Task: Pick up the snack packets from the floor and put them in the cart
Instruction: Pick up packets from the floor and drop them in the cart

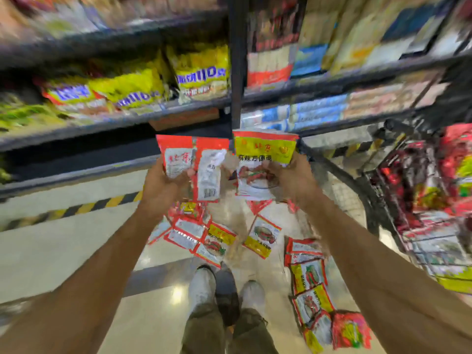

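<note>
Step in hand: carrying a load to the cart. The left hand has its grip closed round two red-and-white packets, fanned, one showing a barcode on its back. The right hand pinches one yellow-topped packet by its lower half. Both loads are held up left of the cart, not yet over it. The cart already holds a heap of red packs.

To do it well:
- Swing both hands across to the cart.
- Clear its wire rim before loosening either grip.
- Let go low so the packs land on the heap, not over the side.
- The left grip's two packs overlap and the slick film probably slides, so squeeze mid-pack, not at the edge.

More packs lie on the floor:
- a loose pile left of the cart
- a single packet nearer the cart
- a row close by the cart's foot

Plenty is left to pick up.

Materials:
- The packs are flat rectangles of glossy printed film with sealed edges, and they look light and floppy.
- The floor is polished and reflective, so flat packs are likely hard to lift by an edge.
- The cart is a thin metal wire grid on a dark frame.
- The frame is motion-blurred and the small print is unreadable.
</note>
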### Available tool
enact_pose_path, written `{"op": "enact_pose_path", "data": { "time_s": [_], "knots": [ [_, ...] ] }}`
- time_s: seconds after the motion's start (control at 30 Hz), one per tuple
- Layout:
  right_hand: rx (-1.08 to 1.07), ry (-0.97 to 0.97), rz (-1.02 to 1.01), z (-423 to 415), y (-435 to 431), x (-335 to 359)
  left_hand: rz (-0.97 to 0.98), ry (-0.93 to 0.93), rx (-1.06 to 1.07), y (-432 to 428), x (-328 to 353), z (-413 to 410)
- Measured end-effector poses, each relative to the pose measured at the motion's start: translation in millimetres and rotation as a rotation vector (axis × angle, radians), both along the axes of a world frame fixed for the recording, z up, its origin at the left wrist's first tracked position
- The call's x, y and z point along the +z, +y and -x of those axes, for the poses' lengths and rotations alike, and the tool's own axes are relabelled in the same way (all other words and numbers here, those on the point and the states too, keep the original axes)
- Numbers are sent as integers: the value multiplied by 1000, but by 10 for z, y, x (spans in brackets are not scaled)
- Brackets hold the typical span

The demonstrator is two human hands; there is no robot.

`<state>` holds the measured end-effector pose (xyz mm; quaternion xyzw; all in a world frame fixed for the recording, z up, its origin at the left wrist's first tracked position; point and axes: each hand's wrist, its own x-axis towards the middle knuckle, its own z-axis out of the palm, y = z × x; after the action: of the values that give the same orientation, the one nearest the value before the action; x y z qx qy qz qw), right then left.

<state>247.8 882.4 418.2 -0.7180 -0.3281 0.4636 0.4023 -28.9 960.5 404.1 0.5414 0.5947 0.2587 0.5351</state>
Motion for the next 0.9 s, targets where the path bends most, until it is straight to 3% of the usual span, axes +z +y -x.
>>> {"op": "enact_pose_path", "data": {
  "time_s": [0.07, 0.23, 0.43, 0.63, 0.9],
  "knots": [
    [2, 81, -45, -13, 40, 871, -19, -53, 59, -20, 868, 54],
    [55, 39, -169, -55, -120, 3144, -23, -138, 101, -215, 2879, 166],
    [12, -91, -353, -120, -708, 5121, -180, -212, 110, -753, 4778, 219],
    [-96, -68, -501, -171, -1792, 6228, -365, -340, 49, -1560, 5959, 313],
    [-214, -79, -534, -495, -3650, 6981, -338, -412, -33, -2935, 6702, 9]
  ]
}}
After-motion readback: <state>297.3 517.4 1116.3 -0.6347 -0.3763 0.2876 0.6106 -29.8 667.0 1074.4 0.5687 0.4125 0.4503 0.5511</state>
